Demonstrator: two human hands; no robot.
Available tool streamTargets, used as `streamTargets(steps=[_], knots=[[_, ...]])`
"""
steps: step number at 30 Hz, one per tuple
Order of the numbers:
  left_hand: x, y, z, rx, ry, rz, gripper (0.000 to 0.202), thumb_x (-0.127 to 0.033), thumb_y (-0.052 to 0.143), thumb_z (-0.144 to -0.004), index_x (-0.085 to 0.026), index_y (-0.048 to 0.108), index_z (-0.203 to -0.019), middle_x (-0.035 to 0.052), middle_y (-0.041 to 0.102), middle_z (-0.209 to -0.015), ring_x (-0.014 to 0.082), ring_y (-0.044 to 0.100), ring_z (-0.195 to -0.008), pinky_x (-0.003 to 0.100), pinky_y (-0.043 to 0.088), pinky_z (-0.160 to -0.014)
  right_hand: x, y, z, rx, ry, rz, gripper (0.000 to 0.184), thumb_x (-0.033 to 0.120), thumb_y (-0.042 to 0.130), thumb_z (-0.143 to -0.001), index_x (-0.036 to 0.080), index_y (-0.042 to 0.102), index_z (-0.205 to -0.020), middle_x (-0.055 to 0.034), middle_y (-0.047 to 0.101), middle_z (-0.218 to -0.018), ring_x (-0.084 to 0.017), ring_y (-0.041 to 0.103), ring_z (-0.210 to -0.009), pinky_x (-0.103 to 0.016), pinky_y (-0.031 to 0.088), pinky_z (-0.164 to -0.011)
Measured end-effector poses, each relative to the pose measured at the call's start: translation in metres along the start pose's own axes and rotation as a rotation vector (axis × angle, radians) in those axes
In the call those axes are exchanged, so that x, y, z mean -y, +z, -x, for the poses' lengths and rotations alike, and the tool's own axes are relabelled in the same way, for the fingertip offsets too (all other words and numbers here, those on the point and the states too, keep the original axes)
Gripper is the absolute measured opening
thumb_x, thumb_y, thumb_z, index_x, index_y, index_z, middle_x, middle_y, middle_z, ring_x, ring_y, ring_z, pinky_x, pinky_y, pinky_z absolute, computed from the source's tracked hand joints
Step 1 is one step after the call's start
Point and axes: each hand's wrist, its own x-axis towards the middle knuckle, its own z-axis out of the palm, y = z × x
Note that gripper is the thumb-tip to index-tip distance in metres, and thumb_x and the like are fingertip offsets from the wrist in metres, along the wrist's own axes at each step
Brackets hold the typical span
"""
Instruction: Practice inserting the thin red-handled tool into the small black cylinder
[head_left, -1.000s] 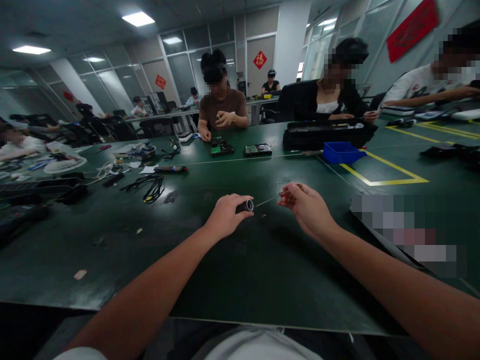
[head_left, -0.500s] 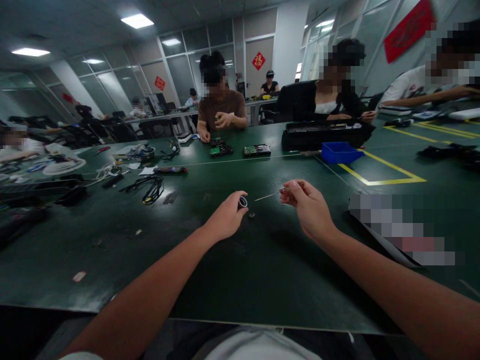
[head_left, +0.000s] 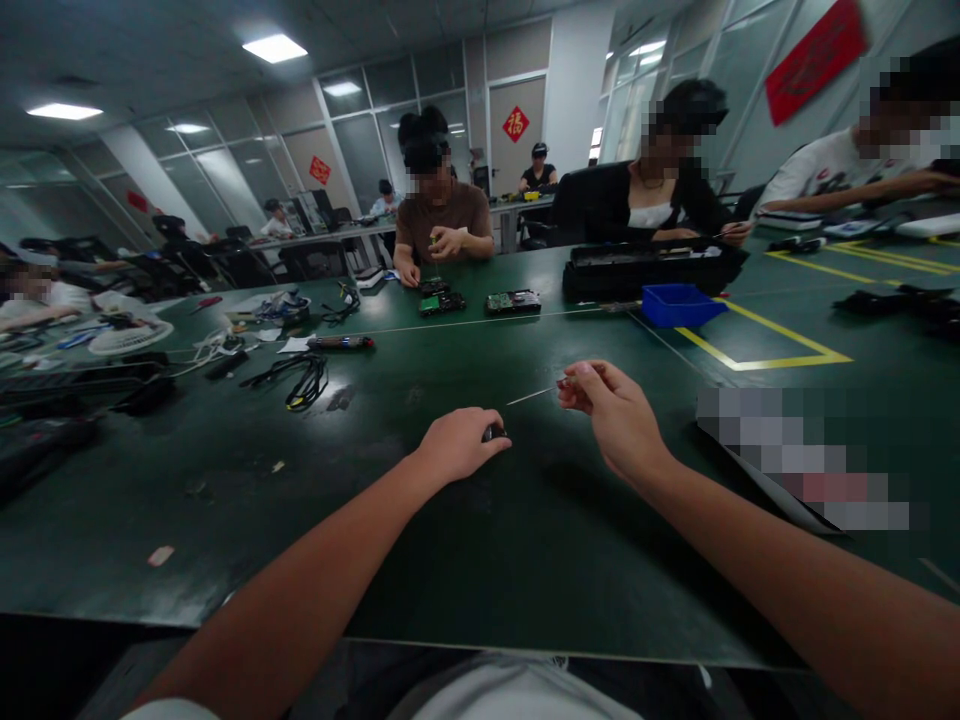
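Observation:
Near the middle of the green table, my left hand (head_left: 461, 446) is closed around a small dark round piece (head_left: 493, 433), which shows between thumb and fingers. The fingers hang low over the tabletop; I cannot tell whether the piece touches it. To the right, my right hand (head_left: 616, 408) pinches a slim screwdriver-like tool (head_left: 529, 396). Its thin metal shaft points left, the tip just above and apart from my left hand. The tool's handle end is hidden in my fingers.
Coiled black cables (head_left: 306, 382) and a dark pen-like tool (head_left: 341, 342) lie to the left. Circuit boards (head_left: 513, 301) and a blue bin (head_left: 681, 305) stand farther back. A sheet (head_left: 795, 470) lies at right. Co-workers sit across the table, one person (head_left: 444, 210) working on a board.
My left hand has moved down and slightly right, tipping the round piece so its pale rim is hidden. A small bit on the table no longer shows. My right hand has barely moved.

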Motion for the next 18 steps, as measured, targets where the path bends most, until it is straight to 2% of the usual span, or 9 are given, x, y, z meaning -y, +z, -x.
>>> streamTargets(steps=[7, 10, 12, 15, 18], knots=[[0.015, -0.015, 0.000, -0.177, -0.022, 0.424, 0.026, -0.041, 0.066, -0.086, -0.022, 0.073, -0.102, 0.0075, 0.071, -0.105, 0.0234, 0.065, -0.092, 0.037, 0.049, -0.082, 0.002, -0.002, 0.001, 0.012, 0.022, -0.001, 0.025, 0.047, 0.061, -0.092, 0.023, 0.068, -0.092, -0.0019, 0.066, -0.085, -0.017, 0.062, -0.077, -0.035, 0.053, -0.075], [0.027, -0.025, -0.002, -0.231, -0.110, 0.650, 0.031, -0.040, 0.068, -0.083, -0.020, 0.073, -0.106, 0.0079, 0.071, -0.100, 0.0176, 0.062, -0.075, 0.032, 0.048, -0.070, 0.000, -0.003, 0.000, 0.014, 0.022, 0.003, 0.025, 0.048, 0.060, -0.092, 0.024, 0.068, -0.094, -0.0019, 0.066, -0.085, -0.017, 0.062, -0.077, -0.035, 0.052, -0.074], [0.037, -0.031, -0.003, -0.250, -0.187, 0.858, 0.034, -0.040, 0.068, -0.082, -0.020, 0.073, -0.109, 0.0079, 0.070, -0.098, 0.0134, 0.057, -0.066, 0.027, 0.042, -0.057, -0.001, -0.003, -0.001, 0.011, 0.020, -0.004, 0.026, 0.048, 0.061, -0.091, 0.023, 0.068, -0.093, -0.0018, 0.066, -0.084, -0.017, 0.062, -0.076, -0.034, 0.052, -0.074], [0.054, -0.043, -0.002, -0.313, -0.285, 1.143, 0.031, -0.034, 0.066, -0.081, -0.018, 0.072, -0.108, 0.0070, 0.067, -0.095, 0.0108, 0.055, -0.061, 0.022, 0.032, -0.046, 0.000, -0.001, -0.001, 0.009, 0.021, -0.021, 0.026, 0.048, 0.062, -0.090, 0.023, 0.067, -0.091, -0.0018, 0.065, -0.083, -0.017, 0.061, -0.076, -0.034, 0.051, -0.074], [0.071, -0.057, 0.003, -0.410, -0.391, 1.363, 0.025, -0.026, 0.058, -0.084, -0.015, 0.069, -0.104, 0.0044, 0.061, -0.086, 0.0103, 0.053, -0.057, 0.021, 0.030, -0.041, 0.003, 0.001, -0.001, 0.001, 0.025, -0.029, 0.027, 0.049, 0.064, -0.088, 0.023, 0.067, -0.090, -0.0017, 0.065, -0.082, -0.016, 0.061, -0.076, -0.035, 0.051, -0.075]])
